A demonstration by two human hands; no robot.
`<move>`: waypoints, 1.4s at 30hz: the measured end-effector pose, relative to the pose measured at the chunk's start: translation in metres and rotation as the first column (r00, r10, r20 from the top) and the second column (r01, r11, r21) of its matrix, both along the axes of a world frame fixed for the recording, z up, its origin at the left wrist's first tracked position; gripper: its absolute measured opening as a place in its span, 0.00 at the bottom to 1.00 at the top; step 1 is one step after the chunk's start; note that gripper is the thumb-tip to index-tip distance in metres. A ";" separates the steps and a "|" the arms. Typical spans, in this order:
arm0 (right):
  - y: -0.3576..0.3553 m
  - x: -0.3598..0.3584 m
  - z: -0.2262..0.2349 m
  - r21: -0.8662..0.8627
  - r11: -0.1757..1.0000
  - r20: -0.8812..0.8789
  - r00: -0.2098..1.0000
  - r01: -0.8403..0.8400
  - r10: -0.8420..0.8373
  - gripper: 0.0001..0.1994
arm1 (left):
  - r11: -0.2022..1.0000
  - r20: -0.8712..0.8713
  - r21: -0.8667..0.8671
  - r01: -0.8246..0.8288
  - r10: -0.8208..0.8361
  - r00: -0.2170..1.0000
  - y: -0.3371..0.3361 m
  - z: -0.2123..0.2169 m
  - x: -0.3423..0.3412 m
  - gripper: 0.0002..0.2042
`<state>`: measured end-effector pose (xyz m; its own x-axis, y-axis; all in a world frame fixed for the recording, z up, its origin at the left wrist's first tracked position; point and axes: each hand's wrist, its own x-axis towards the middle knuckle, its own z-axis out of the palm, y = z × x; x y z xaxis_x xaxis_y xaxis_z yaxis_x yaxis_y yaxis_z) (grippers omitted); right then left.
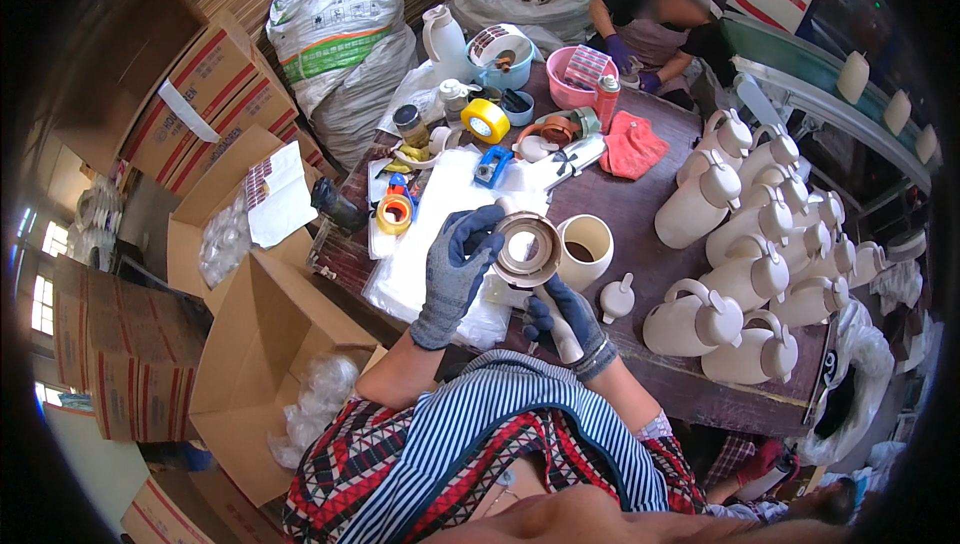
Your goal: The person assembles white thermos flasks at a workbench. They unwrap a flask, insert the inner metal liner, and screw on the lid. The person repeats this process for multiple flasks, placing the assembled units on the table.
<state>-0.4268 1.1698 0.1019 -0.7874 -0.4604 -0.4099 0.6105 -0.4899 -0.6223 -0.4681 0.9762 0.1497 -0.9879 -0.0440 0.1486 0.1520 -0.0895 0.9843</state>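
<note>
While L hand (460, 272) gripped the beige ring collar (544, 250) by its edge, just beside the open jug body (600, 244), R hand (586, 329), wrapped round a pale handle-like pc (563, 336), prob. needed steadying.

Passable over the tabletop (637, 232) right of frame centre; blocked farther right by crowded jugs (735, 282), below by a lid (617, 302), leftward by a vessel (584, 277).

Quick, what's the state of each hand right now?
Left hand: holding a round ring by its edge.
Right hand: closed around a pale handle.
</note>
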 end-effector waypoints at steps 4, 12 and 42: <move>0.000 0.002 -0.001 0.042 0.999 -0.076 0.997 -0.008 0.011 0.15 | 1.000 0.022 0.000 0.005 -0.005 1.000 0.001 0.001 0.002 0.20; -0.004 0.003 0.005 -0.074 0.997 0.026 1.000 0.000 0.002 0.11 | 0.995 -0.087 -0.100 -0.014 0.006 0.996 0.000 0.009 0.009 0.18; -0.023 0.002 -0.026 0.037 0.982 0.027 0.982 0.185 -0.186 0.18 | 0.968 -0.008 -0.248 -0.043 0.042 0.999 0.003 -0.011 -0.008 0.14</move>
<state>-0.4244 1.1464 0.0755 -0.8447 -0.2930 -0.4479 0.5300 -0.5751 -0.6232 -0.4764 0.9788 0.1388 -0.9855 -0.0473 0.1628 0.1532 0.1639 0.9745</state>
